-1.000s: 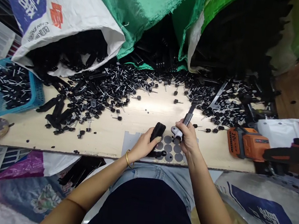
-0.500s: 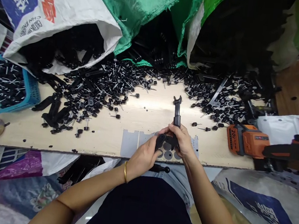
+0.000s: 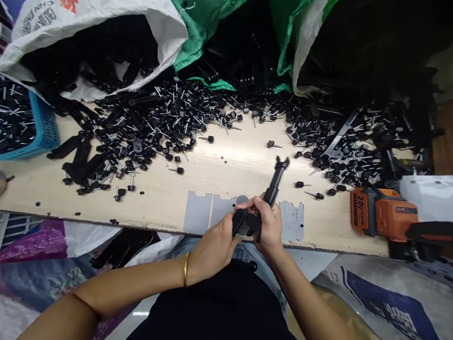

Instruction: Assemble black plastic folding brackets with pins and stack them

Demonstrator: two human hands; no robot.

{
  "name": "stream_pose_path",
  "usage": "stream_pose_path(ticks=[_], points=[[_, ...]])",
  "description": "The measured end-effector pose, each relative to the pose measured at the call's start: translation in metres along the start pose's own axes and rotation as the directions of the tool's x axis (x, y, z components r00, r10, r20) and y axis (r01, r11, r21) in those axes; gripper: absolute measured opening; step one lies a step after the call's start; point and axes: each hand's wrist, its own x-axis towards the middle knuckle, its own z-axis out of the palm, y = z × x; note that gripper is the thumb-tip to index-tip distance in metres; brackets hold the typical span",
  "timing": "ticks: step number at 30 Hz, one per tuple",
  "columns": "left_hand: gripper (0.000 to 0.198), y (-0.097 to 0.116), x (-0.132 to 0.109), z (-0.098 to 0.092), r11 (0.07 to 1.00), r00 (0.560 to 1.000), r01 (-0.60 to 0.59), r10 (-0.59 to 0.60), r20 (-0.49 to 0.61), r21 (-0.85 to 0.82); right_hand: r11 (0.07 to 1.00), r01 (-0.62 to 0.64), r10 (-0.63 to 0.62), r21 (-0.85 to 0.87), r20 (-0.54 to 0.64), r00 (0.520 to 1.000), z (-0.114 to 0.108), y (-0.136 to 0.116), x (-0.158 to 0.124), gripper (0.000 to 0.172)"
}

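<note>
A black forked bar point(image 3: 275, 184) points up and slightly right from my right hand point(image 3: 270, 224), whose fingers are closed round its lower part. My left hand point(image 3: 218, 245), with a gold bangle at the wrist, is closed on a short black flat part point(image 3: 238, 221). Both hands meet at the table's front edge, and the black pieces come together between them; whether they are joined cannot be made out. Grey patches point(image 3: 197, 213) lie on the wood beneath and beside the hands. Black-headed screws point(image 3: 179, 115) with silver shanks are heaped beyond them.
A blue basket point(image 3: 46, 136) of screws stands at the left. An orange power tool point(image 3: 395, 214) lies at the right beside a white packet point(image 3: 436, 194). Open white point(image 3: 171, 38) and green point(image 3: 197, 30) sacks with black parts line the back. A loose screw point(image 3: 271, 144) lies mid-table.
The forked bar has tilted to the right and sits slightly lower. My hands have shifted a little, still holding the black pieces. The whole view has moved slightly.
</note>
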Motion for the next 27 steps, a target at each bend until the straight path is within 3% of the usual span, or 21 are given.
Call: stream_pose_path(ticks=[3, 11, 16, 21, 27], points=[[0.027, -0.001, 0.002, -0.005, 1.000, 1.000, -0.009, 0.009, -0.003, -0.019, 0.995, 0.102, -0.101, 0.017, -0.071, 0.992, 0.006, 0.001, -0.004, 0.024], [0.025, -0.004, -0.003, -0.004, 0.995, 0.995, -0.092, 0.093, 0.033, -0.031, 0.995, -0.096, 0.098, -0.029, 0.076, 0.992, -0.003, -0.001, 0.002, 0.025], [0.030, -0.001, -0.011, 0.000, 0.997, 0.997, -0.073, 0.072, 0.033, 0.030, 0.996, 0.064, -0.059, 0.054, -0.099, 0.993, 0.006, 0.013, -0.008, 0.025], [0.036, -0.002, -0.011, 0.000, 0.982, 0.983, -0.160, 0.150, 0.104, 0.098, 1.000, -0.028, 0.028, 0.004, 0.042, 0.999, -0.002, 0.012, -0.010, 0.026], [0.027, 0.002, -0.009, 0.004, 0.945, 0.994, -0.095, 0.074, 0.077, 0.312, 0.985, 0.129, -0.118, 0.112, -0.098, 0.988, 0.001, 0.020, -0.015, 0.024]])
